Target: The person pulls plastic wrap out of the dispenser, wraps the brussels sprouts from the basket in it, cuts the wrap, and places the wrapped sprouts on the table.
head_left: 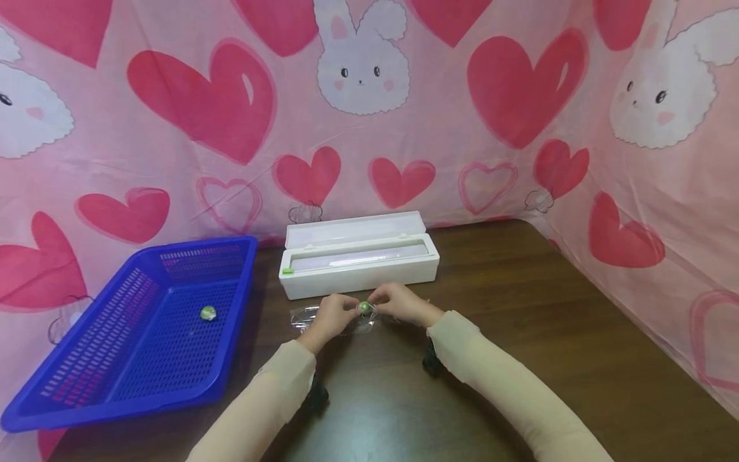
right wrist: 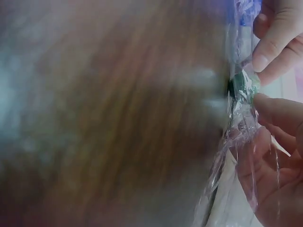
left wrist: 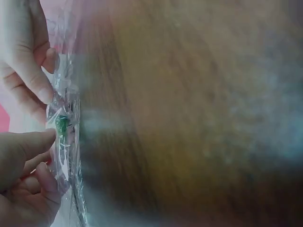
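Between my two hands is a small round green item (head_left: 365,308), wrapped in clear plastic film (left wrist: 71,165); its exact kind is hard to tell. My left hand (head_left: 335,314) pinches the film at the item's left side with thumb and fingers. On the other side my right hand (head_left: 404,303) pinches the film close against the item. In the right wrist view, loose crinkled film (right wrist: 244,123) trails over the right fingers. More film lies spread on the table beneath the hands in the head view.
Just behind the hands stands a white cling film dispenser (head_left: 360,280), lid raised, with a green slider (head_left: 287,271) at its left end. A blue plastic basket (head_left: 233,321) at the left holds another small green-and-white item (head_left: 208,313). The table (head_left: 548,333) is dark wood, with patterned cloth behind.
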Demonstrator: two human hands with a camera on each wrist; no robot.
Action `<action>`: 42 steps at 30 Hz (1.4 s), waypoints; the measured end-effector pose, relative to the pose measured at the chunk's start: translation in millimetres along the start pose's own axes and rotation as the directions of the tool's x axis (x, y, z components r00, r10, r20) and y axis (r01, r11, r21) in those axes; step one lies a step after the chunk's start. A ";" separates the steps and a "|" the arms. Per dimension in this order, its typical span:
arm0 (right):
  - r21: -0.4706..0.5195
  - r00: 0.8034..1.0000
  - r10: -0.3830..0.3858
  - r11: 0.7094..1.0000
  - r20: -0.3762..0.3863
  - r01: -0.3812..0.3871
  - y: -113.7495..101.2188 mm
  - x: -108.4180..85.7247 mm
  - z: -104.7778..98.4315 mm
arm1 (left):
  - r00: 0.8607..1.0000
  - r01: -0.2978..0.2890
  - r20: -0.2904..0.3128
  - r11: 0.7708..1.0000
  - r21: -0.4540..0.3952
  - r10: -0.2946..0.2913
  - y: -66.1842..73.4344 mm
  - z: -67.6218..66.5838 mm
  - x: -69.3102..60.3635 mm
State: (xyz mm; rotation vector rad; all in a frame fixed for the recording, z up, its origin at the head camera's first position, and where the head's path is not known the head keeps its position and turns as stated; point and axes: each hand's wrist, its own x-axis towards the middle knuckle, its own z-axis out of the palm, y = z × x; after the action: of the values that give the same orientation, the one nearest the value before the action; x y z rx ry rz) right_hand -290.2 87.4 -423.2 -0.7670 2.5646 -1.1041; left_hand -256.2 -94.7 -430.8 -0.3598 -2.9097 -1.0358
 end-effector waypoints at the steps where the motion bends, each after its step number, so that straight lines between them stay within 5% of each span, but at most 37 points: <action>1: 0.015 1.000 0.019 1.000 0.007 -0.019 0.1 0.6 0.3 | 1.000 0.007 -0.001 1.000 0.005 -0.007 -0.1 -0.2 0.3; 12: 0.011 1.000 0.022 1.000 0.010 -0.022 3.6 1.7 -0.6 | 0.996 0.018 0.087 1.000 0.021 -0.020 -1.3 -0.3 0.0; 17: 0.079 0.997 0.036 0.996 0.072 -0.041 6.0 -1.1 -4.1 | 0.996 -0.016 0.087 0.999 0.048 0.012 -1.9 0.6 -2.3; 21: 0.056 0.994 -0.020 0.998 0.104 0.014 7.3 -3.8 -9.6 | 0.994 -0.016 0.107 1.000 0.024 0.013 -0.7 -2.6 -4.2; 33: 0.061 0.971 -0.169 0.985 0.170 0.161 11.5 -9.5 -16.6 | 0.982 -0.115 0.152 0.993 0.016 0.111 -3.0 -9.0 -7.8; 42: 0.008 0.975 -0.134 0.991 0.180 0.135 8.2 -11.2 -14.5 | 0.964 -0.184 0.183 0.980 -0.074 0.194 -3.5 -11.6 -10.4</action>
State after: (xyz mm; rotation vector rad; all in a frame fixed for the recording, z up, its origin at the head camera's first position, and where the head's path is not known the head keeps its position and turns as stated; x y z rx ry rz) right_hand -290.0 107.0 -419.1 -1.0062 2.3949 -1.0165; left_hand -247.4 -106.7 -425.1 -0.7634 -2.9357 -1.1120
